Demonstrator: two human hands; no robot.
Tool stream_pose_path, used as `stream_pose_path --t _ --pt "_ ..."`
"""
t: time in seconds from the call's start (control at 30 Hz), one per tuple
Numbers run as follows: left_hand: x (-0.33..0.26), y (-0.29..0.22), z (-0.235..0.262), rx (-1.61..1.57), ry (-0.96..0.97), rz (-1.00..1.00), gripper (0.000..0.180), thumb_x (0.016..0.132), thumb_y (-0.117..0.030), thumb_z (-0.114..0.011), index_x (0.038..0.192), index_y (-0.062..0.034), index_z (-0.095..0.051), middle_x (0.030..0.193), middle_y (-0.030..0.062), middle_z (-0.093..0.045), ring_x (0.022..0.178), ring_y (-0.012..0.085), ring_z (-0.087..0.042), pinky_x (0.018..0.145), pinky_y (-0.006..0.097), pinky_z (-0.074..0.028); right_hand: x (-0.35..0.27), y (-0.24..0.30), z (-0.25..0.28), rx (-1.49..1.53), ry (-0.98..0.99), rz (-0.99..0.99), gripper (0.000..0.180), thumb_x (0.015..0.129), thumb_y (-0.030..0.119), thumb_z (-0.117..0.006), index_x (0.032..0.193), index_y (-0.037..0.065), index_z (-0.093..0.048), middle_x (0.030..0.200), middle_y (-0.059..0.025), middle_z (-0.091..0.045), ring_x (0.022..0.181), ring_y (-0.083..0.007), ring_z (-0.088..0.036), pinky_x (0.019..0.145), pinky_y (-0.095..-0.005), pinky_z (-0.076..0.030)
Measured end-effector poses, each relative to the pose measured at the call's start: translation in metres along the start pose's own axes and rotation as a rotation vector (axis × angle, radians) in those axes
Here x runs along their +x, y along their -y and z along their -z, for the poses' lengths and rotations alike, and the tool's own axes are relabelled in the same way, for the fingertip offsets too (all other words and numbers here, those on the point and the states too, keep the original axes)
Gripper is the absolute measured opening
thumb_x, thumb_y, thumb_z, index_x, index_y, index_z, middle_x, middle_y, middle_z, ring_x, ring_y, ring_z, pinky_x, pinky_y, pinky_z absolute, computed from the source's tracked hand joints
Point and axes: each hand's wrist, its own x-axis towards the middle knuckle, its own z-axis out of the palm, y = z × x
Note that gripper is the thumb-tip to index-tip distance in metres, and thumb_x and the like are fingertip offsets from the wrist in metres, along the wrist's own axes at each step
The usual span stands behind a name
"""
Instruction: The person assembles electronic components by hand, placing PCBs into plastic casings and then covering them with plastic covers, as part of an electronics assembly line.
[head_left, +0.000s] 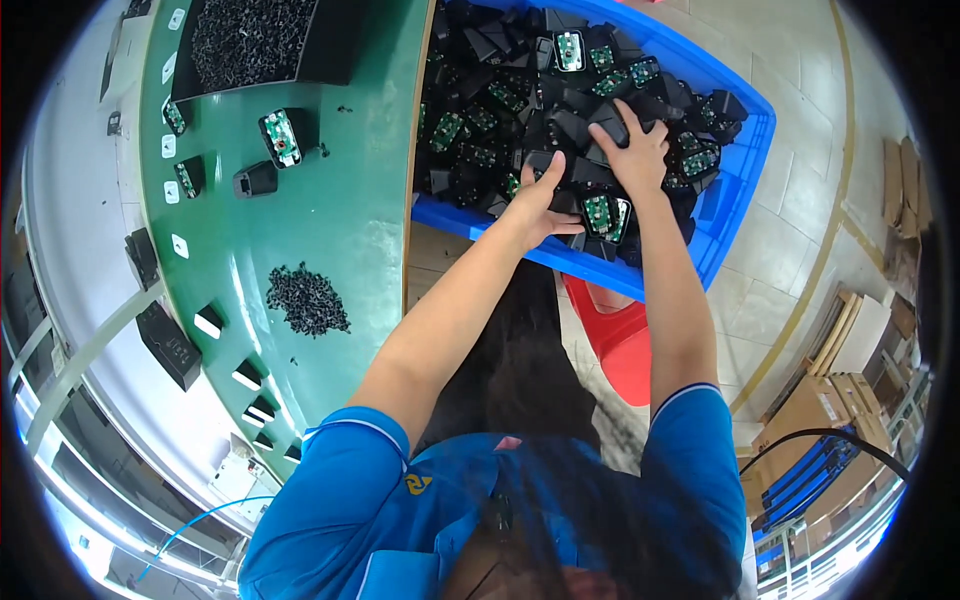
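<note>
Both my hands are inside a blue plastic bin (748, 190) heaped with black plastic housings, several showing green circuit boards. My right hand (638, 155) closes its thumb and fingers around a black housing (609, 122) on top of the heap. To its left, my left hand (535, 208) is curled around another black housing (567, 201), thumb up and fingers along the lower side; part of this piece is hidden. Just below the hands lies an open housing with a green circuit board (603, 215).
A green worktable (370, 220) on the left holds a pile of small black parts (307, 300), an open housing (281, 138), a black housing (256, 179) and a black tray (330, 50) of small parts. Below the bin stands a red stool (622, 350). Cardboard boxes (830, 410) stand at right.
</note>
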Motion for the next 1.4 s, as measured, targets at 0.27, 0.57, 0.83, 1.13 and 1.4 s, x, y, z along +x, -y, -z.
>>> stream_pose_path --t 0.27,0.57,0.83,1.13,1.4 --pt "0.009 -0.024 0.001 -0.137 0.219 0.092 0.085 0.087 -0.072 -0.036 0.148 -0.0152 -0.022 0.146 0.0183 -0.034 0.131 0.0503 -0.034 0.105 0.069 -0.024 -0.004 0.047 -0.016 0.303 0.209 -0.027 0.067 0.075 0.061 -0.065 0.135 0.042 -0.045 0.138 -0.0222 -0.039 0.118 -0.0414 -0.053 0.09 -0.0483 -0.049" --pt "-0.007 -0.013 -0.025 -0.164 -0.065 -0.074 0.076 0.086 -0.061 -0.055 0.141 -0.0226 -0.019 0.141 0.0101 -0.035 0.123 0.0378 -0.046 0.083 0.069 -0.047 -0.035 0.03 -0.036 0.536 0.06 0.046 0.063 0.076 0.04 -0.074 0.133 0.024 -0.051 0.131 -0.0182 -0.046 0.117 -0.0362 -0.053 0.094 -0.0406 -0.046" --pt "-0.065 -0.011 -0.036 -0.108 -0.072 -0.228 0.079 0.083 -0.061 -0.062 0.139 -0.0212 -0.023 0.126 0.0152 -0.048 0.107 0.0299 -0.056 0.066 0.047 -0.057 -0.053 0.068 0.027 0.691 -0.033 0.107 0.06 0.08 0.016 -0.074 0.132 0.001 -0.049 0.128 -0.0174 -0.052 0.117 -0.0279 -0.051 0.1 -0.0353 -0.039" --pt "-0.228 -0.047 0.004 -0.19 -0.021 -0.585 0.059 0.098 -0.035 -0.053 0.143 -0.0159 -0.02 0.132 0.0126 -0.042 0.119 0.0249 -0.049 0.088 0.043 -0.052 -0.117 0.211 0.094 0.822 0.021 0.453 0.067 0.067 0.011 -0.076 0.127 0.003 -0.05 0.121 -0.0148 -0.047 0.114 -0.0309 -0.05 0.099 -0.0399 -0.039" --pt "-0.259 -0.1 0.103 -0.369 -0.162 -0.789 0.058 0.1 -0.045 -0.042 0.143 -0.0163 -0.016 0.135 0.0159 -0.039 0.114 0.0356 -0.055 0.092 0.052 -0.05 -0.116 0.35 0.027 0.922 0.309 0.86 0.061 0.071 0.015 -0.081 0.125 0.005 -0.054 0.121 -0.0177 -0.046 0.11 -0.033 -0.051 0.092 -0.0394 -0.045"
